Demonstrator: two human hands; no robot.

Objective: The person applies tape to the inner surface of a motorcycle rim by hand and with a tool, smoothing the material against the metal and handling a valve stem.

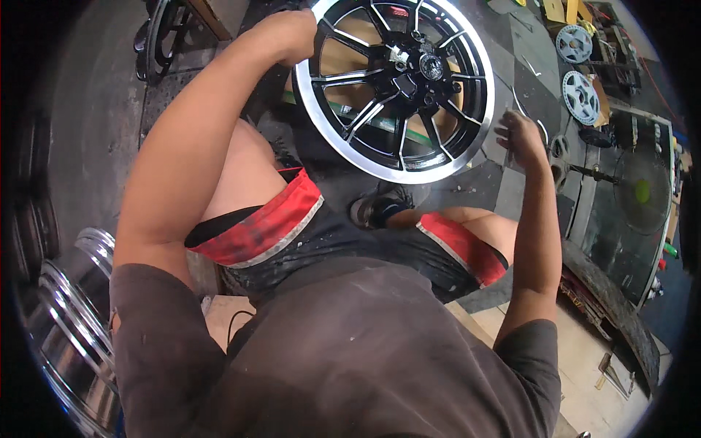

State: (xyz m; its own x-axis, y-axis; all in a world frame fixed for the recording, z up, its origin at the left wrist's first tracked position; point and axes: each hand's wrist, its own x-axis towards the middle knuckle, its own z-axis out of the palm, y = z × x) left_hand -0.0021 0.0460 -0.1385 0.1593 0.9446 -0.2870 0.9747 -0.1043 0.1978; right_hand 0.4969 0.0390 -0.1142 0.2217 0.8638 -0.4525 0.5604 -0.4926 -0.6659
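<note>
An alloy wheel (396, 173) with a polished silver rim edge and black spokes stands in front of me, tilted so that its face shows. My left hand (296, 36) is closed on the upper left edge of its rim; the fingertips are hidden. To the right of the wheel hangs my right hand (520, 139), apart from the rim, its fingers loosely bent and spread. I see nothing held in it. Behind the spokes lies a brown board (337, 60) with a green edge.
Stacked shiny rims (73, 299) stand at the lower left, and a dark wheel (162, 36) leans at the upper left. Two grey wheels (580, 97) lie at the upper right. A fan (642, 186) stands on the right, above a clamp (617, 376) on the floor.
</note>
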